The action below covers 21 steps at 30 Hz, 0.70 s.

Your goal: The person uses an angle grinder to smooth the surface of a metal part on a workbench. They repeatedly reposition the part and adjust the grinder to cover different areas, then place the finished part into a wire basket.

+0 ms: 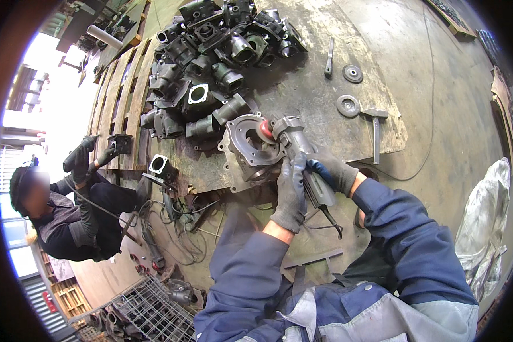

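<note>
At the near edge of the board (308, 85), a metal casting (263, 155) looks heavy and rigid. Left hand (291, 192) and right hand (337, 171) grip the grinder (294, 138), likely best held by its barrel.

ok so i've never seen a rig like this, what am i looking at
No robot here: it's one picture, looking down from a wide camera worn on someone's head. The wearer's gloved right hand holds a grey power tool; the gloved left hand rests against it. The tool's red disc is at the opening of a grey metal part. On the worn board lie a hammer, two round discs and a pile of dark metal parts. A co-worker is at the left.
</note>
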Each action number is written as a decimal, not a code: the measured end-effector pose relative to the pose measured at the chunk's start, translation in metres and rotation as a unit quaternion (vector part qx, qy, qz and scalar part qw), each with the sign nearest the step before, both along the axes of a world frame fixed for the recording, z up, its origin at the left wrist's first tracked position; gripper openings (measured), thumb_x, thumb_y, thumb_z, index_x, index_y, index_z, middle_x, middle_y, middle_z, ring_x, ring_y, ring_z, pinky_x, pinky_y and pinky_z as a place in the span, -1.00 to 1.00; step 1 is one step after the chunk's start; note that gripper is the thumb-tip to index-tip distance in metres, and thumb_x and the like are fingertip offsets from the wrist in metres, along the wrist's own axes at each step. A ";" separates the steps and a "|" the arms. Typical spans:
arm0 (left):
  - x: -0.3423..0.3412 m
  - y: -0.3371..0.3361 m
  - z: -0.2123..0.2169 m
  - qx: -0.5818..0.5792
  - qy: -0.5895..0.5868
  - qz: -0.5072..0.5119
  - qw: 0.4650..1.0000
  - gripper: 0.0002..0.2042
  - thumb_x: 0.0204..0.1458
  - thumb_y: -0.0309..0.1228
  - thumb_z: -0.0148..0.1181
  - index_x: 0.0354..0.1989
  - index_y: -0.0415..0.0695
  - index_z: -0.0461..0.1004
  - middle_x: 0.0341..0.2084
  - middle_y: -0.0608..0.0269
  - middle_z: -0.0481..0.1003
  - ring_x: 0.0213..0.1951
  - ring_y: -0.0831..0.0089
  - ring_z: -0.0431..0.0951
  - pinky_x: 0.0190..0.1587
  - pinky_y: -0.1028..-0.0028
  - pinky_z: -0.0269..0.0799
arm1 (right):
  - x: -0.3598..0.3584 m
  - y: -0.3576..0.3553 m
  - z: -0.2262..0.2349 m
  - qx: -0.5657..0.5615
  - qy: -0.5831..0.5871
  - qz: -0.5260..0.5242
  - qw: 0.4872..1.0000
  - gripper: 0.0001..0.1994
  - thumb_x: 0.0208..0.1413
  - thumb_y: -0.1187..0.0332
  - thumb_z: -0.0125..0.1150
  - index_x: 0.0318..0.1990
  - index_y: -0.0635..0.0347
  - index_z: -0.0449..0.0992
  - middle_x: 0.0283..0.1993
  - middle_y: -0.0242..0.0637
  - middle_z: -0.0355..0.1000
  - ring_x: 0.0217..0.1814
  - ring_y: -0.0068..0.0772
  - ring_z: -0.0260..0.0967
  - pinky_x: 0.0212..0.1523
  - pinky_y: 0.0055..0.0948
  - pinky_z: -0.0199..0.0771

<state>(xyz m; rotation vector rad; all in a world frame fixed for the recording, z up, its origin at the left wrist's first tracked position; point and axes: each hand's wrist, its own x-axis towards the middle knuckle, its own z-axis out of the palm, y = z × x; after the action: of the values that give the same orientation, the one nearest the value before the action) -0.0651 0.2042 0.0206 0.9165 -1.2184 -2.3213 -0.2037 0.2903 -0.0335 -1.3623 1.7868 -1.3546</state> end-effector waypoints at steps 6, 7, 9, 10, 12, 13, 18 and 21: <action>0.006 0.003 0.005 0.071 -0.001 -0.015 0.997 -0.53 0.37 -0.05 0.27 0.18 -0.23 0.51 -0.08 0.33 0.55 -0.09 0.55 0.52 0.00 0.45 0.48 | 0.027 0.006 0.029 0.139 -0.439 -0.094 0.883 -0.54 0.21 0.29 0.30 0.23 0.27 0.48 -0.06 -0.28 0.57 -0.06 -0.52 0.48 -0.04 -0.34 0.59; 0.007 0.003 0.004 0.074 -0.015 -0.014 0.997 -0.53 0.38 -0.05 0.27 0.19 -0.23 0.50 -0.08 0.32 0.55 -0.09 0.56 0.53 0.00 0.45 0.48 | 0.030 0.007 0.032 0.175 -0.443 -0.116 0.871 -0.50 0.20 0.31 0.30 0.28 0.26 0.45 -0.02 -0.27 0.56 -0.04 -0.50 0.48 -0.01 -0.34 0.60; 0.009 0.003 0.003 0.079 -0.034 -0.008 0.996 -0.52 0.38 -0.06 0.27 0.20 -0.24 0.50 -0.08 0.31 0.57 -0.09 0.56 0.54 0.01 0.47 0.49 | 0.037 0.009 0.039 0.123 -0.477 -0.095 0.865 -0.42 0.19 0.33 0.31 0.36 0.23 0.38 0.06 -0.25 0.54 0.02 -0.46 0.49 0.05 -0.34 0.60; 0.010 0.003 0.002 0.109 -0.026 0.004 0.994 -0.54 0.38 -0.08 0.30 0.18 -0.23 0.52 -0.10 0.31 0.58 -0.11 0.57 0.56 0.01 0.49 0.49 | 0.041 0.010 0.042 0.084 -0.496 -0.082 0.860 -0.38 0.18 0.34 0.31 0.41 0.21 0.34 0.11 -0.23 0.53 0.05 -0.44 0.50 0.09 -0.34 0.60; 0.011 0.002 0.004 0.102 -0.039 0.015 0.994 -0.57 0.37 -0.09 0.31 0.15 -0.22 0.54 -0.11 0.33 0.59 -0.12 0.58 0.56 0.00 0.50 0.50 | 0.044 0.009 0.047 0.106 -0.490 -0.076 0.862 -0.31 0.16 0.34 0.33 0.46 0.19 0.30 0.17 -0.22 0.51 0.11 -0.40 0.49 0.16 -0.32 0.58; 0.013 0.001 0.005 0.107 -0.046 0.021 0.993 -0.59 0.37 -0.10 0.32 0.13 -0.21 0.55 -0.12 0.34 0.59 -0.12 0.59 0.56 -0.01 0.50 0.50 | 0.046 0.008 0.048 0.096 -0.488 -0.058 0.865 -0.28 0.15 0.35 0.34 0.49 0.18 0.27 0.20 -0.21 0.49 0.14 -0.38 0.49 0.20 -0.31 0.57; 0.015 -0.001 0.012 0.053 -0.080 -0.015 0.995 -0.58 0.38 -0.09 0.30 0.13 -0.22 0.54 -0.08 0.31 0.59 -0.09 0.55 0.56 0.01 0.47 0.50 | 0.049 0.008 0.053 0.114 -0.500 -0.076 0.855 -0.25 0.15 0.34 0.33 0.52 0.20 0.24 0.20 -0.19 0.48 0.18 -0.36 0.47 0.25 -0.31 0.53; 0.015 0.004 0.009 0.021 -0.095 -0.024 0.995 -0.49 0.40 -0.03 0.24 0.21 -0.27 0.49 -0.03 0.25 0.55 -0.02 0.48 0.56 0.09 0.41 0.49 | 0.050 0.013 0.054 0.127 -0.503 -0.087 0.850 -0.27 0.15 0.35 0.32 0.50 0.21 0.25 0.19 -0.20 0.48 0.17 -0.37 0.47 0.25 -0.32 0.52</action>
<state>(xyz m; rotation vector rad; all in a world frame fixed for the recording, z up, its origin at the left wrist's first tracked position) -0.0505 0.2083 0.0297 1.1559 -1.2839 -2.3488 -0.1534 0.3029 0.0205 -0.2020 1.2634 -1.4444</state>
